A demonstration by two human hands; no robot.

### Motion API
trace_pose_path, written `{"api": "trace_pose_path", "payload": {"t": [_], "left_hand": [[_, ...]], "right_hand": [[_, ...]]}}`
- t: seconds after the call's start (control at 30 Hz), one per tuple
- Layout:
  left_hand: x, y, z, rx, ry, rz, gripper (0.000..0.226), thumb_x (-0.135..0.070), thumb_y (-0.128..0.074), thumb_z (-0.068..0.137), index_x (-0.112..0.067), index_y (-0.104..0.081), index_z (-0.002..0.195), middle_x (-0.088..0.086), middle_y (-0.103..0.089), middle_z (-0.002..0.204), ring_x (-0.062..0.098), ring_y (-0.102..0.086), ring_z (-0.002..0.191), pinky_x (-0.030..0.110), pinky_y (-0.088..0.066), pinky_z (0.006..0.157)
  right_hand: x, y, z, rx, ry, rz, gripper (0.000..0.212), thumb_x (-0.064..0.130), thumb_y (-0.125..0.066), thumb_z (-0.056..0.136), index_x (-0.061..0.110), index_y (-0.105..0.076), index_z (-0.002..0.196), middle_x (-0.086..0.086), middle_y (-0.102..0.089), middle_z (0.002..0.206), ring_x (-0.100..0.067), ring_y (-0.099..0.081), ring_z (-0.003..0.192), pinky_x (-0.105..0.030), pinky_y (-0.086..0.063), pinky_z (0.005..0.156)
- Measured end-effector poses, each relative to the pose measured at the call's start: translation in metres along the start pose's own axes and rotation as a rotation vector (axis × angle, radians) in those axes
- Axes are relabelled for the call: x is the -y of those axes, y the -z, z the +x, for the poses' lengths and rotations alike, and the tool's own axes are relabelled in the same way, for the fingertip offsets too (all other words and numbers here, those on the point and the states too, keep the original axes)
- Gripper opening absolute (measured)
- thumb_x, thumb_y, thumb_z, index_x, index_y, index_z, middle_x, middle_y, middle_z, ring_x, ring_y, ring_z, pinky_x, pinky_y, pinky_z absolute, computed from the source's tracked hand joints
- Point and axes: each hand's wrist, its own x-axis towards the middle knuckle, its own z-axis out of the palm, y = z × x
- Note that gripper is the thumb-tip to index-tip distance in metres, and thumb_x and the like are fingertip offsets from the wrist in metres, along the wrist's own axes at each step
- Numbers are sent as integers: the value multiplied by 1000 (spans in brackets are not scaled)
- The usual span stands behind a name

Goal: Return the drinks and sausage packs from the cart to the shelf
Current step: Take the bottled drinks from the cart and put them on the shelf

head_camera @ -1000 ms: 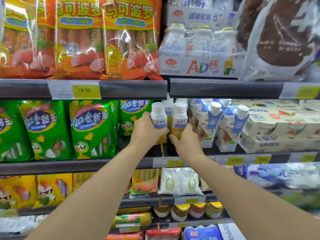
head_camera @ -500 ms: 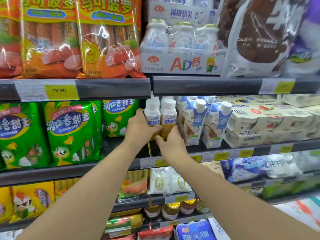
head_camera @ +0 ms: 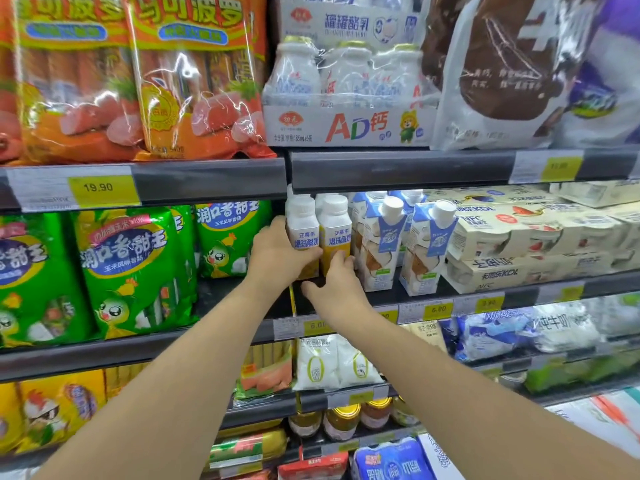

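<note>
Two small white-capped yogurt drink bottles stand side by side at the left end of the middle shelf (head_camera: 485, 292). My left hand (head_camera: 277, 254) is wrapped around the left bottle (head_camera: 303, 226). My right hand (head_camera: 334, 282) touches the base of the right bottle (head_camera: 335, 233), which has a yellow lower label; the fingers rest on it loosely. Green sausage packs (head_camera: 121, 268) hang to the left on the same level. Orange sausage packs (head_camera: 194, 81) fill the shelf above. The cart is out of view.
Blue-and-white drink cartons (head_camera: 384, 244) stand right beside the bottles, then cream multipack boxes (head_camera: 519, 237). Above are an AD milk bottle pack (head_camera: 349, 95) and a large brown-printed bag (head_camera: 502, 64). Lower shelves hold white pouches (head_camera: 332, 365) and jars (head_camera: 341, 420).
Both bottles have gone further back onto the shelf next to the cartons. My right hand has slid down from gripping its bottle to its base.
</note>
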Motion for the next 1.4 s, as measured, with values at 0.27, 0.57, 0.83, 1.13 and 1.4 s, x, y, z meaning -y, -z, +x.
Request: {"api": "trace_pose_path", "payload": {"t": [0.27,0.57,0.83,1.13,1.4], "left_hand": [[-2,5,2,14,66,31,63,-37,-88,67,-15,-57,117,3,-69,112,22,-65,104,39,-55,85],[-6,0,-6,-28,29,64,59,-39,-86,69,-12,-56,111,6,-68,110,26,-66,102,37,-54,81],[-6,-5,-2,-25,25,65,59,-41,-83,72,-11,-53,114,8,-67,113,27,-65,104,33,-50,77],[-3,3,-7,1,-17,68,58,-41,-85,71,-12,-54,112,7,-68,111,25,-66,102,36,-55,80],[0,23,-15,93,-30,163,62,-44,-76,81,-6,-50,123,12,-65,118,29,-63,107,45,-55,88]], "right_hand": [[1,6,-3,46,-4,-42,88,22,-60,97,3,2,157,-15,13,166,-28,-7,154,-33,-17,120],[4,9,-8,81,-2,-55,92,20,-60,97,4,9,157,-16,17,165,-29,-7,154,-33,-18,120],[5,11,-8,100,8,-96,92,22,-59,97,9,9,158,-15,19,165,-28,-2,154,-33,-17,120],[1,11,-7,49,15,-134,80,22,-64,93,9,-17,155,-14,-5,165,-29,-18,151,-38,-26,118],[2,35,-14,-9,148,-346,41,26,-59,96,11,-52,134,-8,-52,134,-25,-52,122,-34,-45,96]]}}
